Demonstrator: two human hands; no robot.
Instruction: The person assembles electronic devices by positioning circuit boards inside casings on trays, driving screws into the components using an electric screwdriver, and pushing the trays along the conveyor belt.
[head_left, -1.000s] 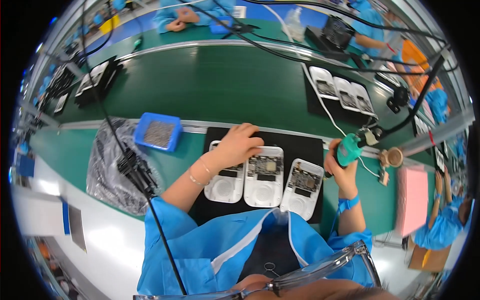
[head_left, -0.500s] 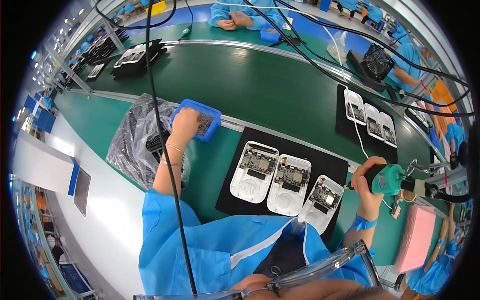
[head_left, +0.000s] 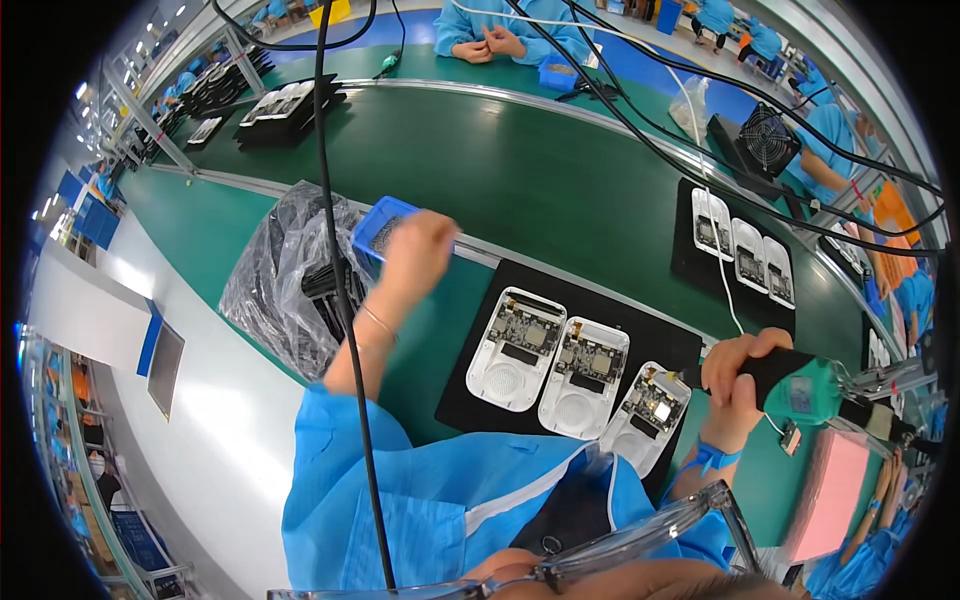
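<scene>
Taking the middle of the view as the clock's centre, the left hand (head_left: 420, 252) hovers at ten o'clock, partly covering a blue tray (head_left: 367, 222) of small grey pieces. Its fingers are curled; whether the tips meet or pinch anything, I cannot tell. At four o'clock the right hand (head_left: 738, 385) has its fingers clamped around a green-and-black electric screwdriver (head_left: 808, 393), whose front end points toward nine o'clock, near the rightmost of three white device housings (head_left: 577, 410). These lie side by side from one to five o'clock, circuit boards exposed, on a black mat (head_left: 650, 338) on the green counter (head_left: 425, 350). A clear plastic bag (head_left: 275, 300) with dark parts sits at nine o'clock, a pink block (head_left: 826, 490) at four.
</scene>
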